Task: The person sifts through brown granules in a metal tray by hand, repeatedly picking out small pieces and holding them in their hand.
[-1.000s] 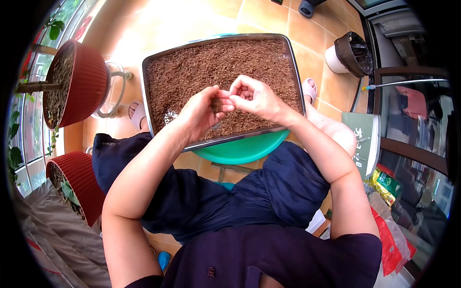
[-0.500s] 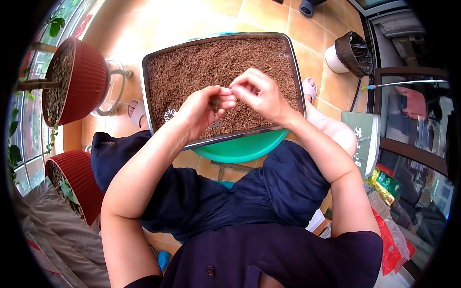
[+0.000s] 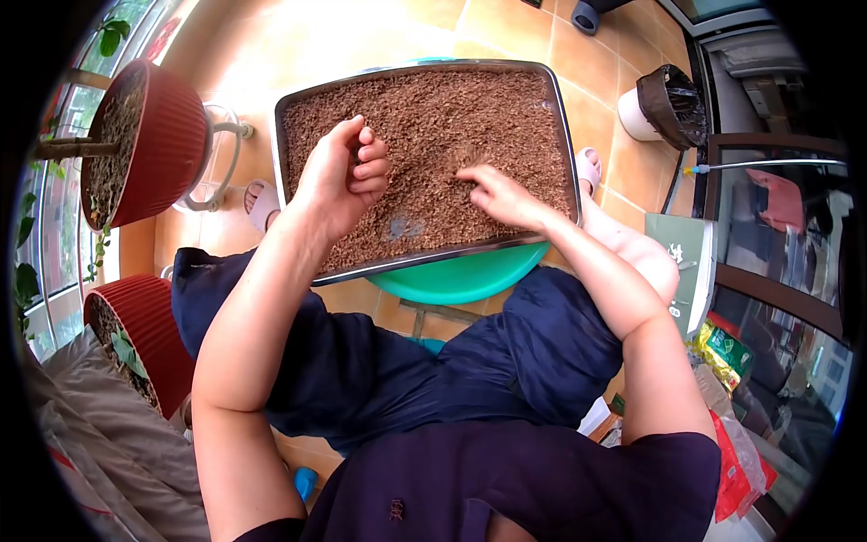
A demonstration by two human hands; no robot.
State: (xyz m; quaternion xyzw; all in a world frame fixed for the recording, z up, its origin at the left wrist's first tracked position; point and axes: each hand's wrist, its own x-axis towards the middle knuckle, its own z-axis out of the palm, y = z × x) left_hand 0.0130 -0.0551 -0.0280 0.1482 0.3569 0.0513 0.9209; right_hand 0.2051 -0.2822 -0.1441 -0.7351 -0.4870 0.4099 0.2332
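Pale characters on green book (image 3: pixel 677 271), illegible

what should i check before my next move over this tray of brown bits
1. Tray above the green basin: ok, the basin shows under its near edge.
2. Tray level: cannot tell from this steep downward view.
3. Brown bits covering the tray floor: not ok, a greyish patch shows toward the near side.
4. Left hand empty: cannot tell, its curled fingers hide the palm.
5. Right hand over the tray: ok, its index finger reaches to the bits.
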